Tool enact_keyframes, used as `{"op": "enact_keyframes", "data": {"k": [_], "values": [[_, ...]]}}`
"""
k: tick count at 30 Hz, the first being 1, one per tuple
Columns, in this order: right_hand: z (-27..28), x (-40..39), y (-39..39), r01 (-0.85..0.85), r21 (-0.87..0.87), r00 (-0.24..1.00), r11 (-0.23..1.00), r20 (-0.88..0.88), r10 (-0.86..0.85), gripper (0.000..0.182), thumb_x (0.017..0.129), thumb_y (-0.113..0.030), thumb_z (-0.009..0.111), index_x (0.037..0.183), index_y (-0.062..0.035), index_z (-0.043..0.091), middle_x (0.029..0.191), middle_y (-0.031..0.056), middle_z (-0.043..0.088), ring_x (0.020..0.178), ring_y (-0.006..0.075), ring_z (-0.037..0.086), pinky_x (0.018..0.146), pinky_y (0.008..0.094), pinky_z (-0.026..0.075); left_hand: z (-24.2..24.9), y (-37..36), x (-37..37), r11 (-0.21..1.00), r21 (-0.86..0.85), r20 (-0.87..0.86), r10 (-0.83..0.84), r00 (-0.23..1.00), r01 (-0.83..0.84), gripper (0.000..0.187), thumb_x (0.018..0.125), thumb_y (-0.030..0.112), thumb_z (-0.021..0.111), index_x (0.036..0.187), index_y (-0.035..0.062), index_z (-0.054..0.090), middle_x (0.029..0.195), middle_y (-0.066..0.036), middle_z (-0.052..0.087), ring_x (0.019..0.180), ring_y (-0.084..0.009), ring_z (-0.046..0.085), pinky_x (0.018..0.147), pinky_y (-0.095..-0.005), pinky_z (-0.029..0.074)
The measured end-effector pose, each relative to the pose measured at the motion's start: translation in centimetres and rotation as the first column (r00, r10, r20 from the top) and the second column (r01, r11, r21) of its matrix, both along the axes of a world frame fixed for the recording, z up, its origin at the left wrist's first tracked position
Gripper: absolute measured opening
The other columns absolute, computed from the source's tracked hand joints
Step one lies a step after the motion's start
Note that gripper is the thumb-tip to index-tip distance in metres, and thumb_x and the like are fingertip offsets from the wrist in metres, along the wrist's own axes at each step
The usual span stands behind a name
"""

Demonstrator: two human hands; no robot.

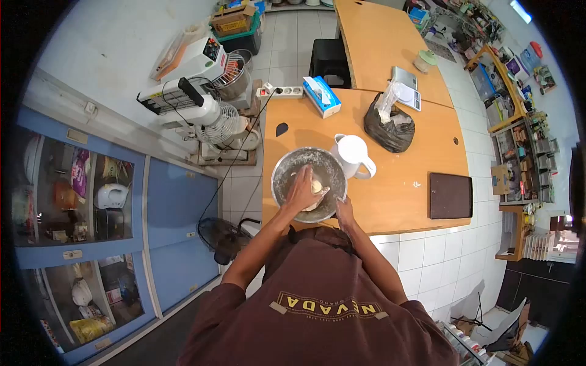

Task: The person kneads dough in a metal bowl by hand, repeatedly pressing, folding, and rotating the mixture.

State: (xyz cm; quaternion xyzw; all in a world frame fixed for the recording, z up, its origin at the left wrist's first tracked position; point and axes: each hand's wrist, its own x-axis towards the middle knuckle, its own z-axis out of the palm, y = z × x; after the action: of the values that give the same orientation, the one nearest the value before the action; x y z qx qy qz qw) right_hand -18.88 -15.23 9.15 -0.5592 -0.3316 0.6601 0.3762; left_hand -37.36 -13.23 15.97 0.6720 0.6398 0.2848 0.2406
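Observation:
A metal bowl [285,168] dusted with white flour stands at the table's near edge. Inside it my left hand [302,192] lies over pale dough [316,186], fingers spread and pointing to the bowl's far side, with whitish residue on the thumb. The dough shows between thumb and fingers, and part of it is hidden under the palm. My right hand [345,210] is at the bowl's lower right rim, holding it with its fingers against the outside. A white pitcher [351,152] stands right beside the bowl.
On the wooden table [390,195] are a black plastic bag [390,131], a white scale [408,96], a blue-and-white box [321,96], a power strip [287,92], a dark tray [450,195] and a lidded jar [425,60]. Mixers [226,125] and a fan [224,239] stand left.

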Motion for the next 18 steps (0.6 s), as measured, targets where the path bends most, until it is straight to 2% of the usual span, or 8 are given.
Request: {"op": "enact_keyframes", "data": {"k": [1,2,5,6,9,12,15,18], "values": [[0.1,-0.2,-0.1,0.011,-0.002,1.000,1.000,-0.021,-0.011,0.039,0.100,-0.013,0.054,0.136,0.0027,0.055,0.123,0.0147,0.067,0.107,0.0213,0.062,0.094,0.0349,0.049,-0.8,0.0,0.0,1.000,-0.019,0.083,0.002,0.997,-0.001,0.074,0.080,0.035,0.080,0.128,-0.0125,0.050,0.117,-0.030,0.060,0.109,-0.0455,0.060,0.093,-0.0496,0.050],[0.3,-0.1,-0.1,-0.008,0.000,1.000,1.000,0.014,0.008,0.039,0.101,-0.013,0.053,0.136,0.0024,0.055,0.124,0.0142,0.066,0.109,0.0213,0.062,0.095,0.0351,0.049,-1.6,-0.1,0.3,1.000,0.014,0.075,0.022,0.997,-0.023,0.065,0.080,0.031,0.079,0.125,-0.0077,0.052,0.113,-0.027,0.064,0.106,-0.0434,0.063,0.091,-0.0495,0.050],[0.1,0.0,-0.1,-0.023,-0.029,0.998,0.999,0.060,0.024,0.040,0.101,-0.015,0.053,0.137,0.0021,0.054,0.124,0.0148,0.066,0.110,0.0219,0.062,0.095,0.0353,0.048,0.5,0.2,0.6,0.990,-0.125,0.142,-0.044,0.989,0.062,0.053,0.080,0.027,0.078,0.119,-0.0030,0.058,0.106,-0.025,0.068,0.103,-0.0436,0.064,0.090,-0.0490,0.051],[0.4,0.1,-0.1,-0.038,-0.036,0.992,0.999,0.119,0.042,0.040,0.101,-0.016,0.054,0.137,0.0021,0.055,0.123,0.0156,0.067,0.109,0.0226,0.062,0.094,0.0357,0.048,0.4,0.4,0.7,0.997,-0.059,0.098,-0.050,0.994,0.056,0.040,0.079,0.026,0.078,0.107,0.0001,0.065,0.099,-0.021,0.071,0.097,-0.0429,0.066,0.087,-0.0491,0.053],[0.9,0.2,-0.1,-0.043,0.002,0.991,0.999,0.127,0.042,0.040,0.101,-0.018,0.054,0.136,0.0023,0.055,0.122,0.0162,0.068,0.108,0.0230,0.063,0.094,0.0360,0.049,0.0,0.8,1.0,1.000,0.015,-0.069,0.007,0.998,-0.006,0.040,0.078,0.033,0.078,0.100,0.0011,0.069,0.096,-0.021,0.071,0.092,-0.0419,0.068,0.084,-0.0489,0.054],[0.6,0.3,-0.1,-0.058,-0.017,0.982,0.998,0.178,0.061,0.040,0.102,-0.019,0.054,0.135,0.0027,0.056,0.121,0.0165,0.068,0.107,0.0230,0.063,0.093,0.0365,0.049,0.1,1.6,1.4,0.986,-0.153,-0.113,0.055,0.992,-0.073,0.043,0.079,0.041,0.077,0.094,0.0012,0.072,0.094,-0.024,0.071,0.093,-0.0420,0.068,0.084,-0.0496,0.053],[0.0,0.0,-0.1,0.000,0.015,0.991,1.000,0.130,-0.002,0.033,0.101,-0.014,0.051,0.128,0.0046,0.059,0.110,0.0117,0.068,0.096,0.0179,0.061,0.084,0.0344,0.050,-1.1,2.5,1.8,0.984,-0.140,-0.189,0.079,0.979,-0.107,0.045,0.078,0.043,0.077,0.095,0.0012,0.073,0.085,-0.024,0.071,0.087,-0.0429,0.069,0.083,-0.0502,0.054],[0.0,0.3,0.0,-0.017,-0.014,0.996,1.000,0.089,0.019,0.033,0.101,-0.014,0.051,0.128,0.0048,0.059,0.109,0.0115,0.068,0.096,0.0179,0.062,0.083,0.0342,0.051,-1.6,2.9,1.8,0.983,-0.124,-0.146,0.117,0.982,-0.136,0.042,0.078,0.040,0.077,0.091,0.0002,0.072,0.081,-0.022,0.071,0.083,-0.0432,0.069,0.080,-0.0503,0.054]]}}
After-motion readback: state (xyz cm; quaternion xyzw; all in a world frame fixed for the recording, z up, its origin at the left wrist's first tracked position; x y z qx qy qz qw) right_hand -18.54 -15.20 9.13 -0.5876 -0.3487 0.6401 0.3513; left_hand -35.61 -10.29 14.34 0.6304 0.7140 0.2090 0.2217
